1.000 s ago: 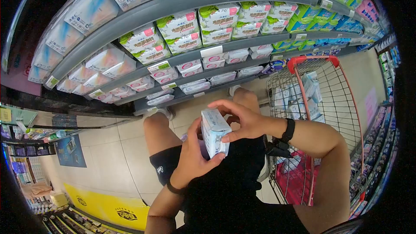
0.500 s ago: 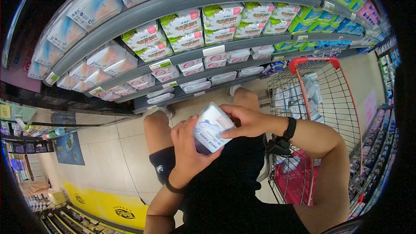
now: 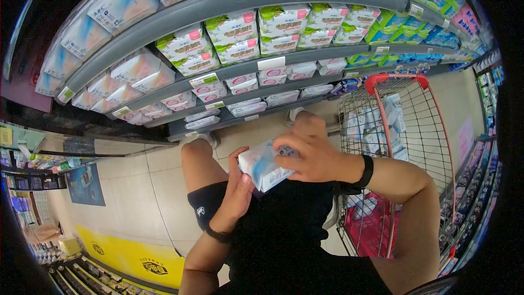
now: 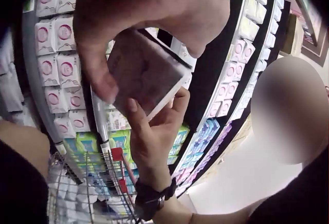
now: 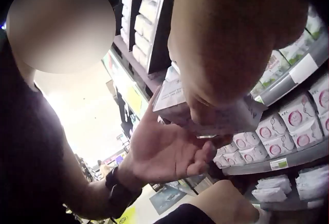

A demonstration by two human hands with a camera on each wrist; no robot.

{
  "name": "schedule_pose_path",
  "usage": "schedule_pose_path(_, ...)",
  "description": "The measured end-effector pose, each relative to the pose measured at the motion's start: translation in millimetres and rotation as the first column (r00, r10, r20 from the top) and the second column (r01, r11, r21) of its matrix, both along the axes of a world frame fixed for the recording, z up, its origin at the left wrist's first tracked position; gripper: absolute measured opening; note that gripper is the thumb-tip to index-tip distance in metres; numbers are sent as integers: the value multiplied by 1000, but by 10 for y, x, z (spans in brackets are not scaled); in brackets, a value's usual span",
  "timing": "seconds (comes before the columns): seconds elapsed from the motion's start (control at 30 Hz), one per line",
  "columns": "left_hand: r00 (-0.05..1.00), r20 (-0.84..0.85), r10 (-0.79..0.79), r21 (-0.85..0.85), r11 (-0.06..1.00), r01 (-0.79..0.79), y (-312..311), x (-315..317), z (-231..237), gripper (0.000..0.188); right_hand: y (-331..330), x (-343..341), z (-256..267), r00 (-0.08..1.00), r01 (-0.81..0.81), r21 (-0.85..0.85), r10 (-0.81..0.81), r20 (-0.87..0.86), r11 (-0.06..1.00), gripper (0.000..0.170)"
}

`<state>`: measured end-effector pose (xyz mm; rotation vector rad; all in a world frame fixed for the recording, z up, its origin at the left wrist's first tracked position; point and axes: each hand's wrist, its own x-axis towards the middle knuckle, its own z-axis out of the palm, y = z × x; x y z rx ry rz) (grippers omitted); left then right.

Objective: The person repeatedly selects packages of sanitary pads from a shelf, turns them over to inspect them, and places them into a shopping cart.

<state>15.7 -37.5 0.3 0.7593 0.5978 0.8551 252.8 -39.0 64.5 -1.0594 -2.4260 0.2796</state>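
Observation:
A white-and-blue pack of sanitary pads (image 3: 261,165) is between both hands, in front of the person's lap. My left hand (image 3: 238,190) holds its left end, thumb on the near edge and fingers behind. My right hand (image 3: 312,155) grips the right end, fingers bent over the printed face and covering part of it. In the left wrist view the pack (image 4: 146,75) looks dark, with the right hand (image 4: 154,139) at its lower edge. The right wrist view shows the left palm (image 5: 167,149) under the pack (image 5: 172,103).
A shopping cart (image 3: 383,114) with red trim stands at the right, several similar packs (image 3: 374,123) inside. Ahead, curved shelves (image 3: 234,68) carry rows of green-and-white packs (image 3: 234,35) and pink-and-white packs (image 3: 242,83). A yellow floor sign (image 3: 136,257) lies at lower left.
The pack has turned, from its narrow side through a lettered face to a blue-streaked face. The right hand has moved its fingers over the top; the left has shifted its grip lower.

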Motion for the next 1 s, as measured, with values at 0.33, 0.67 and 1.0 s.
schedule_pose_path(0.33, 925, -279, 258, 331, 930, -159, 56, -43, 172, 78, 142, 31, -241, 844, 79, -426, -288, -453, 901, 68)
schedule_pose_path(0.67, 846, -354, 399, 512, 840, -182, -5, -80, -30, 50, 181, 192, -383, 792, -453, -885, -409, -453, 103, 50)
schedule_pose_path(1.0, 778, -175, 603, 879, 452, -153, -128, 6, 51, 65, 106, 83, -800, 464, -884, -344, -680, -568, -316, 74)
